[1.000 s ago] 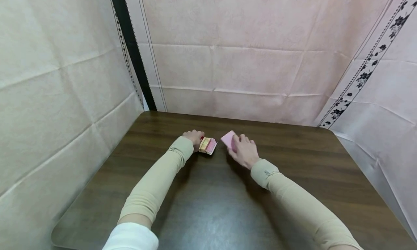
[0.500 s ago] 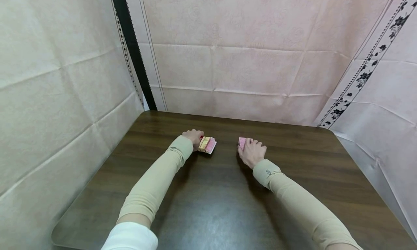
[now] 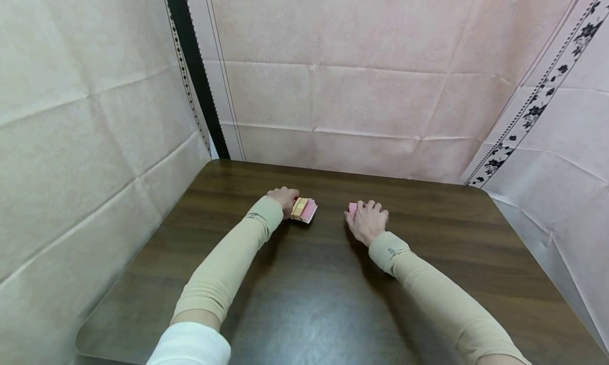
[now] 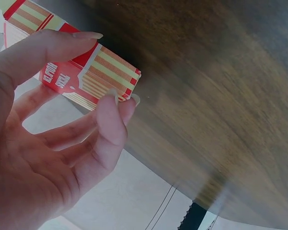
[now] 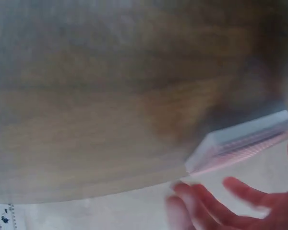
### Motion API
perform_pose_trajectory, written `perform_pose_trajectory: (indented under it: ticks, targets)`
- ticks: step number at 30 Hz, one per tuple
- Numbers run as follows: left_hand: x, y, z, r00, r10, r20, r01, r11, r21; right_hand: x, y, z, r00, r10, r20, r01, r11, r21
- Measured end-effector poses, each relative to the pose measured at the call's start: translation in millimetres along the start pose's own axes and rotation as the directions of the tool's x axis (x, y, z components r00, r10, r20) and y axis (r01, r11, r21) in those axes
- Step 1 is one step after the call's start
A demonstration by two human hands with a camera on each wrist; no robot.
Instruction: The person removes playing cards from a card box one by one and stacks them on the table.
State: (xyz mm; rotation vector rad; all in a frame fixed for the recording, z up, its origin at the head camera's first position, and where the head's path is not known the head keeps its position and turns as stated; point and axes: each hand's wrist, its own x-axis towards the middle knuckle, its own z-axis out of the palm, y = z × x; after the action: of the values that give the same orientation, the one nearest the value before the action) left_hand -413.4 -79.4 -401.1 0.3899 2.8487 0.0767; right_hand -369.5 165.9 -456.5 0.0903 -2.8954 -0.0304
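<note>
My left hand (image 3: 284,198) grips a small carton (image 4: 113,69) with red and yellow stripes and white lettering, the thumb on one edge and fingertips at its end in the left wrist view. In the head view the box shows a pink patterned patch with a white edge at its right side. Farther right, a pink patterned deck of playing cards (image 5: 247,139) with white edges lies on the table. Over it hovers my right hand (image 3: 370,223), its fingers spread and loosely bent. In the blurred right wrist view, those fingertips (image 5: 233,184) stand apart from the deck.
Both things are on a dark brown wooden table (image 3: 304,280) with rounded corners. Pale cloth sheets (image 3: 333,101) hang behind it and along both sides. A dark strip (image 3: 200,74) runs down at the back left corner.
The right hand has carried the pink deck rightward, away from the carton, set it down and loosened its fingers from it. The left hand keeps its hold on the carton, nearly still.
</note>
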Motion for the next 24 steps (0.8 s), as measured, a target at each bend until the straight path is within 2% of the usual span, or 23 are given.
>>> perform_pose_trajectory:
  ticks: [2,3,6,8,9,11,15,18,21,24]
  targets:
    - [-0.6,1.7,-1.4,1.000,0.002,-0.003,-0.002,1.000,0.003,0.1,-3.6,-5.0,0.992,-0.114,-0.052,0.116,0.992,0.053]
    - [-1.1,2.8,-2.2,1.000,0.002,-0.004,-0.002,1.000,0.004,0.0,-6.4,-8.0,0.980,-0.185,-0.075,0.191,0.977,0.089]
    - [-2.8,7.3,-3.4,1.000,0.005,-0.005,-0.005,1.000,0.005,-0.4,-17.8,-16.3,0.917,-0.390,-0.086,0.399,0.895,0.198]
    - [-3.7,11.1,-3.8,1.000,0.006,-0.007,-0.006,1.000,0.008,-0.4,-26.0,-20.6,0.882,-0.469,-0.053,0.467,0.852,0.237]
    - [-3.7,13.2,-3.6,1.000,0.008,-0.007,-0.008,1.000,0.008,-0.2,-29.9,-21.7,0.871,-0.490,-0.028,0.481,0.841,0.248]
    - [-3.4,16.2,-2.6,1.000,0.015,-0.009,-0.015,1.000,0.012,0.2,-37.4,-22.2,0.862,-0.506,0.028,0.484,0.839,0.248]
    - [-0.6,21.5,-0.3,0.999,0.031,-0.019,-0.030,0.999,0.013,1.2,-47.7,-18.3,0.867,-0.482,0.130,0.443,0.862,0.245]
    - [1.7,23.8,0.5,0.999,0.040,-0.028,-0.039,0.999,0.012,1.9,-52.3,-15.0,0.869,-0.463,0.174,0.413,0.872,0.261]
    - [2.1,23.2,0.0,0.999,0.038,-0.028,-0.038,0.999,0.014,2.6,-54.3,-14.2,0.870,-0.463,0.167,0.409,0.869,0.279]
    - [2.8,20.6,-0.3,1.000,0.025,-0.016,-0.024,1.000,0.019,3.5,-53.5,-14.5,0.873,-0.477,0.101,0.433,0.854,0.289]
